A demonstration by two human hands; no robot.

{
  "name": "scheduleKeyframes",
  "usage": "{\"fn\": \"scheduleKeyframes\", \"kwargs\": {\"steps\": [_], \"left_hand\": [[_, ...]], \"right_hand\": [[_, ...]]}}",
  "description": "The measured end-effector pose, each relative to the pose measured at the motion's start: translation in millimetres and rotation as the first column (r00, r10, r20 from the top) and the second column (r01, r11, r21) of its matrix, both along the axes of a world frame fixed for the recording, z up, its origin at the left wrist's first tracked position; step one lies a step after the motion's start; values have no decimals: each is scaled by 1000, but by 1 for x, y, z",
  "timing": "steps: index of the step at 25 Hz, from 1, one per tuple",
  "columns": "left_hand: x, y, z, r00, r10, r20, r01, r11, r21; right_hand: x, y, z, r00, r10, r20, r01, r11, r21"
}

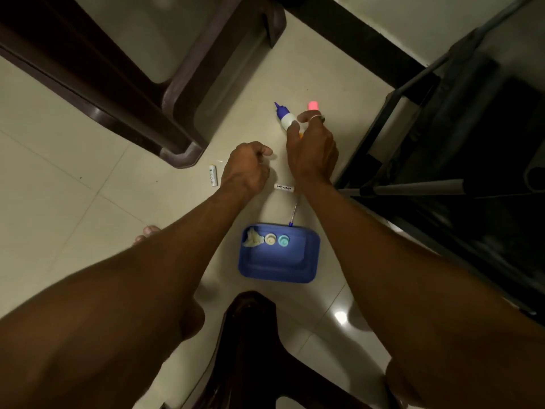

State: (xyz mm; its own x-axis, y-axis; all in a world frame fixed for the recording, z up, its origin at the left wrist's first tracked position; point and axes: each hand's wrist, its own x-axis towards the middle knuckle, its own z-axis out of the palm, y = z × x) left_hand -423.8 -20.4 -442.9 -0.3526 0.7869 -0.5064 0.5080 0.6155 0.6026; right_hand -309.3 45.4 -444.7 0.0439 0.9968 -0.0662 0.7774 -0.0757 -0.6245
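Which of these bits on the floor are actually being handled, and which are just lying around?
In hand: glue bottle, pink-capped marker, both held in the right grip.
Lying about: blue tray, pen, white tube, labelled stick, chair leg.

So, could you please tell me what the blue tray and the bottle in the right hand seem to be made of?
The blue tray looks like moulded plastic, semi-gloss: uniform colour, rounded corners, soft sheen. The bottle in the right hand also seems plastic: opaque white body, smooth blue pointed cap.
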Motion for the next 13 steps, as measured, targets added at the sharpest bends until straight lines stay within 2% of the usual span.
{"fn": "scheduleKeyframes", "kwargs": {"steps": [3, 6, 13], "left_hand": [[-6, 14, -12, 999, 45, 30, -46, 999, 18], [-7, 20, -26, 985, 142, 97, -142, 990, -8], [5, 19, -41, 985, 125, 116, -127, 992, 5]], "right_hand": [[-2, 32, -18, 991, -125, 44, 129, 987, -100], [1, 47, -36, 979, -154, 133, 178, 965, -193], [5, 58, -45, 967, -177, 182, 213, 956, -202]]}}
